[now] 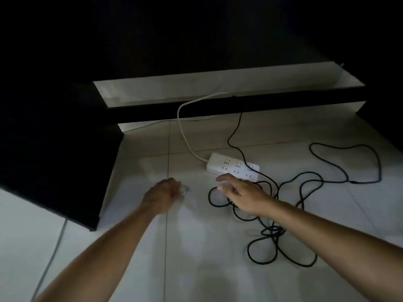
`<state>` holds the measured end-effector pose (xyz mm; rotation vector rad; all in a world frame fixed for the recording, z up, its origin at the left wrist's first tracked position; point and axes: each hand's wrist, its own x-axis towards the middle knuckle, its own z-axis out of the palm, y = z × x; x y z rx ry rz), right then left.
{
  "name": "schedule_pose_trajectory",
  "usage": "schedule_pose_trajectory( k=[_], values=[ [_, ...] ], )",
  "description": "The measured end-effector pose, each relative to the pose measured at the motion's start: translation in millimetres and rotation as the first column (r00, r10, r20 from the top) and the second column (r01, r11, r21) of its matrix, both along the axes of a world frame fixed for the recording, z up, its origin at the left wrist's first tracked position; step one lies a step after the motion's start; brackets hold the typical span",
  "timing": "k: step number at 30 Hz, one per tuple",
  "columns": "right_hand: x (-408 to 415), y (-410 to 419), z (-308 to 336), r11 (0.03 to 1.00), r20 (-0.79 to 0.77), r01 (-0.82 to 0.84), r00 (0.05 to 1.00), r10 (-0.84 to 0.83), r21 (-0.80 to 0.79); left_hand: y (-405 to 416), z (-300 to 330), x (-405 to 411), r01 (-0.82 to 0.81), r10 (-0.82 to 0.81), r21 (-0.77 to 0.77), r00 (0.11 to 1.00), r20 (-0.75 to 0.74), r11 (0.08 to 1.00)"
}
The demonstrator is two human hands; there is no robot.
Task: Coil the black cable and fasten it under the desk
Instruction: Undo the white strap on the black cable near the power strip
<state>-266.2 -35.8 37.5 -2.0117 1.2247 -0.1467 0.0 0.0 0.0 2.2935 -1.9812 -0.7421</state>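
Observation:
A long black cable (305, 263) sprawls in loose tangled loops over the pale tiled floor (196, 258), with one end running up behind the dark desk crossbar (218, 109). My right hand (242, 192) reaches over the nearest loops beside the power strip, fingers stretched forward and relaxed. Whether it touches the cable is unclear. My left hand (163, 194) lies on the floor to the left, fingers curled round a small pale ring-like object (185, 189) that is blurred.
A white power strip (233, 166) lies on the floor, its white cord (185, 131) looping up behind the crossbar. A dark desk side panel (54, 160) stands at the left. The space above is very dark.

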Motion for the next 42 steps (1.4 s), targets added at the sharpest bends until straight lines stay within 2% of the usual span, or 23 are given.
schedule_pose_trajectory(
  k=[3, 6, 8, 13, 17, 19, 21, 22, 24, 27, 31, 34, 39, 42],
  values=[
    [14.1, -9.0, -8.5, 0.998, 0.005, 0.016, 1.0, -0.016, 0.057, -9.0, -20.3, 3.2, -0.116, 0.115, -0.107, 0.993, -0.012, 0.987],
    [26.2, -20.2, -12.3, 0.992, -0.006, 0.046, 0.999, -0.045, 0.117, -15.7, -37.7, -2.1, -0.118, 0.117, -0.059, 0.993, -0.015, 0.991],
    [32.6, -30.1, -18.4, 0.99, 0.017, 0.066, 0.997, -0.069, 0.129, -21.6, -47.3, -3.6, -0.135, 0.132, -0.079, 0.99, -0.048, 0.988],
    [37.1, -45.3, -25.3, 0.992, 0.026, 0.093, 0.995, -0.096, 0.081, -27.4, -47.4, -16.3, -0.171, 0.151, -0.069, 0.962, -0.229, 0.983],
    [23.6, -69.3, -31.2, 0.973, 0.039, 0.229, 0.973, -0.229, 0.0, -44.6, -42.0, -28.1, -0.275, 0.223, -0.04, 0.848, -0.481, 0.96],
    [14.9, -83.4, -36.4, 0.94, -0.009, 0.319, 0.946, -0.323, -0.118, -58.2, -32.3, -35.4, -0.284, 0.204, -0.059, 0.805, -0.557, 0.957],
    [3.9, -94.4, -40.3, 0.893, -0.147, 0.357, 0.902, -0.406, -0.275, -68.1, -19.6, -46.1, -0.281, 0.182, -0.054, 0.745, -0.642, 0.958],
    [-1.8, -97.6, -42.7, 0.875, -0.215, 0.381, 0.866, -0.451, -0.3, -70.8, -14.7, -51.0, -0.276, 0.175, -0.047, 0.722, -0.67, 0.96],
    [-12.7, -100.2, -46.9, 0.859, -0.286, 0.465, 0.811, -0.51, -0.214, -75.3, -10.5, -58.2, -0.274, 0.181, -0.02, 0.685, -0.705, 0.961],
    [-22.7, -97.7, -51.8, 0.873, -0.309, 0.476, 0.818, -0.485, -0.111, -77.0, -7.3, -65.0, -0.277, 0.2, 0.018, 0.646, -0.737, 0.961],
    [-21.1, -97.2, -42.9, 0.85, -0.194, 0.527, 0.833, -0.518, -0.009, -75.6, 1.0, -76.3, -0.279, 0.19, 0.016, 0.61, -0.77, 0.96],
    [-11.3, -92.0, -24.7, 0.804, 0.031, 0.563, 0.815, -0.578, 0.192, -75.3, 12.8, -82.5, -0.266, 0.145, -0.04, 0.638, -0.756, 0.963],
    [11.5, -69.2, 15.9, 0.804, 0.337, 0.416, 0.751, -0.567, 0.425, -75.6, 35.1, -87.3, -0.262, 0.105, -0.091, 0.647, -0.755, 0.961],
    [14.6, -62.5, 34.8, 0.811, 0.44, 0.335, 0.708, -0.552, 0.479, -72.8, 49.3, -88.4, -0.269, 0.107, -0.091, 0.64, -0.761, 0.959]
  ],
)
